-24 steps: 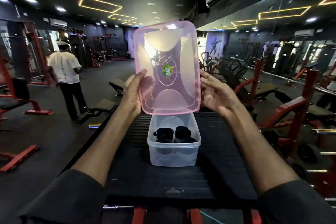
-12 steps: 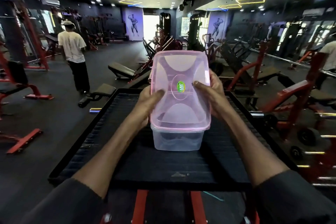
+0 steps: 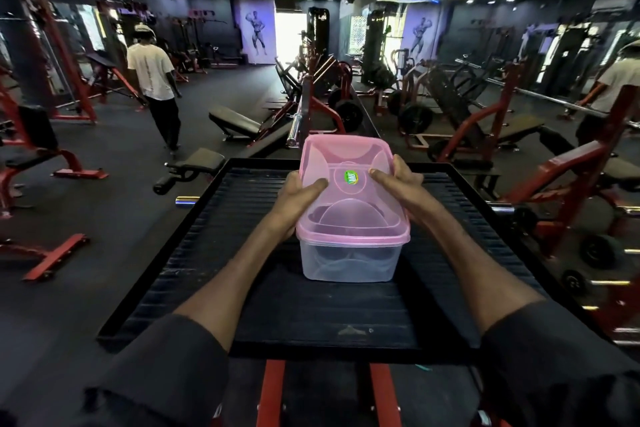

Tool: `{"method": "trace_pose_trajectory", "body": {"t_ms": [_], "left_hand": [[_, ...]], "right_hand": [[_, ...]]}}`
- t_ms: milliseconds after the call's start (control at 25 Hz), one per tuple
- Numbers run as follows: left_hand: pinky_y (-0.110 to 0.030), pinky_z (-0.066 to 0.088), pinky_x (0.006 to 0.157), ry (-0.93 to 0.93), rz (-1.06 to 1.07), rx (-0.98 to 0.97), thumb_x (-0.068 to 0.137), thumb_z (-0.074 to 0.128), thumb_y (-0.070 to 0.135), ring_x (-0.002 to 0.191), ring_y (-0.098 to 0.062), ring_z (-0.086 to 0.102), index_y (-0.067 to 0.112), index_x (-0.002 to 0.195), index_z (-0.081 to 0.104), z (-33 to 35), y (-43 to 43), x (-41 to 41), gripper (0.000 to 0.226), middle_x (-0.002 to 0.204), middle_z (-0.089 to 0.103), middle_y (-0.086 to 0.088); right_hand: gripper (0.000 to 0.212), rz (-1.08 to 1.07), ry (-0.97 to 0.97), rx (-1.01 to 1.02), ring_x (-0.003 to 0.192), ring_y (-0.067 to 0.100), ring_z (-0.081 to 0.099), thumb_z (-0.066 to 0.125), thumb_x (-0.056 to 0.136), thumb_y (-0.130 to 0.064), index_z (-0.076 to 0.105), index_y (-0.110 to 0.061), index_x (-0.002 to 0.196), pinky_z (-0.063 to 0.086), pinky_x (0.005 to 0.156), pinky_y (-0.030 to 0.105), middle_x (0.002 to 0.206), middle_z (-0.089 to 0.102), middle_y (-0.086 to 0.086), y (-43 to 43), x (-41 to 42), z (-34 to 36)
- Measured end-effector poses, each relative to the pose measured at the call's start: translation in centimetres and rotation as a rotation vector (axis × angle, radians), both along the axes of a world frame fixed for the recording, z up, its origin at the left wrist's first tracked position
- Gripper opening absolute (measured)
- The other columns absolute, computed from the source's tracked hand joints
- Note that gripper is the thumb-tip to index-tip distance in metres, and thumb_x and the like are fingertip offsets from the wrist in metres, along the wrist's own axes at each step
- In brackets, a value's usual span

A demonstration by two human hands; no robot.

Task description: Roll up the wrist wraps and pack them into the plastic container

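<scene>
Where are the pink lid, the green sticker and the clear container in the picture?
pink lid (image 3: 349,218): head view, top face near its front edge.
green sticker (image 3: 351,177): head view, middle of the sticker.
clear container (image 3: 348,263): head view, front wall below the lid.

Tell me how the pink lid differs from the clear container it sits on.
Colour: the pink lid is tinted pink, the clear container is colourless.
Shape: the pink lid is shallow, with moulded curves and a green sticker; the clear container is a deeper, plain tub.
Contact: the left hand and right hand grip the pink lid, thumbs on top; the clear container stands on the black platform.
Both are translucent rounded rectangles.
</scene>
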State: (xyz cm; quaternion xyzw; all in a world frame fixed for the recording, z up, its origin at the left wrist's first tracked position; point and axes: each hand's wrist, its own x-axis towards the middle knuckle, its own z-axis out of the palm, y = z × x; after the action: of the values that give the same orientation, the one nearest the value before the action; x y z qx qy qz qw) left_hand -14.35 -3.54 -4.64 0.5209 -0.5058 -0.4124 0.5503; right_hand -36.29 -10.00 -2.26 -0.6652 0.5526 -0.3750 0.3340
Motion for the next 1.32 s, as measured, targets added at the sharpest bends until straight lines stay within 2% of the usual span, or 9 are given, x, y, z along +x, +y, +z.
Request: {"method": "trace_pose_trajectory", "body": {"t_ms": [160, 240, 320, 400, 520, 680, 960, 1240, 1320], "left_hand": [[-0.029, 0.061, 0.064, 0.044, -0.075, -0.006, 0.094, 0.067, 0.009, 0.073, -0.015, 0.074, 0.008, 0.100, 0.065, 0.6, 0.3, -0.7, 0.006, 0.089, 0.076, -0.010], [-0.023, 0.059, 0.060, 0.028, -0.065, 0.026, 0.098, 0.062, 0.007, 0.072, -0.010, 0.072, 0.014, 0.099, 0.059, 0.3, 0.0, -0.5, 0.008, 0.089, 0.073, -0.005], [-0.032, 0.059, 0.083, -0.173, -0.038, 0.108, 0.095, 0.065, 0.034, 0.102, -0.019, 0.069, 0.012, 0.114, 0.055, 0.4, -0.6, 0.1, 0.030, 0.118, 0.065, -0.012], [-0.056, 0.036, 0.114, -0.725, 0.050, 0.205, 0.084, 0.058, 0.062, 0.143, -0.038, 0.038, 0.014, 0.142, 0.043, 0.8, -1.8, 0.7, 0.077, 0.156, 0.035, -0.020], [-0.064, 0.003, 0.120, -1.092, 0.099, 0.093, 0.094, 0.050, 0.060, 0.156, -0.031, -0.003, 0.015, 0.160, 0.015, 1.9, -2.3, -0.1, 0.087, 0.170, -0.011, -0.009], [-0.061, -0.008, 0.119, -1.207, -0.101, 0.162, 0.100, 0.029, 0.066, 0.156, -0.022, -0.011, 0.018, 0.162, 0.006, 1.1, -2.2, -1.1, 0.082, 0.170, -0.009, 0.001], [-0.066, -0.006, 0.120, -1.235, -0.155, 0.236, 0.097, 0.033, 0.068, 0.156, -0.029, -0.013, 0.021, 0.161, 0.007, 2.6, -4.1, -1.0, 0.084, 0.170, -0.011, -0.005], [-0.055, 0.002, 0.125, -1.292, -0.171, 0.218, 0.075, 0.008, 0.082, 0.155, -0.030, -0.018, 0.012, 0.160, -0.001, 0.9, -5.4, -0.7, 0.111, 0.169, -0.012, -0.014], [-0.054, 0.000, 0.125, -1.299, -0.159, 0.215, 0.088, 0.014, 0.077, 0.154, -0.031, -0.019, 0.011, 0.160, 0.000, 1.4, -5.0, -0.9, 0.099, 0.168, -0.013, -0.014]], "right_hand": [[0.074, 0.030, 0.167, 0.073, 0.147, 0.034, 0.018, 0.056, 0.085, -0.057, 0.038, -0.031, 0.152, 0.013, 0.122, 0.060, 0.159, 0.032, 0.010, 1.5, 0.2, 0.0], [0.065, 0.056, 0.258, 0.037, 0.151, 0.032, 0.013, 0.053, 0.095, -0.051, 0.038, -0.027, 0.153, 0.005, 0.123, 0.061, 0.165, 0.027, 0.005, 0.8, 0.3, -0.5], [0.057, 0.048, 0.396, 0.008, 0.153, 0.032, 0.009, 0.043, 0.103, -0.048, 0.035, -0.025, 0.155, 0.001, 0.120, 0.062, 0.169, 0.019, 0.000, 0.1, 0.5, -0.6], [0.056, 0.059, 0.575, -0.021, 0.154, 0.034, 0.007, 0.032, 0.106, -0.048, 0.032, -0.024, 0.156, 0.000, 0.119, 0.065, 0.170, 0.015, 0.003, 0.2, 0.8, -0.1], [0.058, 0.045, 0.715, -0.028, 0.154, 0.035, 0.008, 0.024, 0.105, -0.049, 0.028, -0.026, 0.158, -0.001, 0.118, 0.067, 0.171, 0.012, 0.006, -0.1, 1.3, -0.1], [0.059, 0.034, 0.779, -0.016, 0.156, 0.034, 0.004, 0.022, 0.106, -0.049, 0.020, -0.028, 0.161, -0.003, 0.118, 0.066, 0.172, 0.007, 0.005, 0.0, 1.5, -0.1], [0.064, 0.083, 0.660, 0.064, 0.157, 0.034, 0.002, 0.027, 0.105, -0.054, 0.014, -0.029, 0.162, -0.002, 0.118, 0.067, 0.173, -0.003, -0.001, -0.6, 0.9, -0.2], [0.065, 0.086, 0.606, 0.077, 0.158, 0.032, 0.007, 0.027, 0.105, -0.055, 0.013, -0.027, 0.163, -0.003, 0.119, 0.066, 0.173, -0.005, -0.001, -0.2, 0.7, -0.3], [0.065, 0.081, 0.626, 0.077, 0.158, 0.032, 0.006, 0.027, 0.105, -0.055, 0.014, -0.028, 0.162, -0.003, 0.118, 0.066, 0.173, -0.002, -0.001, -0.1, 1.0, -0.3]]}}
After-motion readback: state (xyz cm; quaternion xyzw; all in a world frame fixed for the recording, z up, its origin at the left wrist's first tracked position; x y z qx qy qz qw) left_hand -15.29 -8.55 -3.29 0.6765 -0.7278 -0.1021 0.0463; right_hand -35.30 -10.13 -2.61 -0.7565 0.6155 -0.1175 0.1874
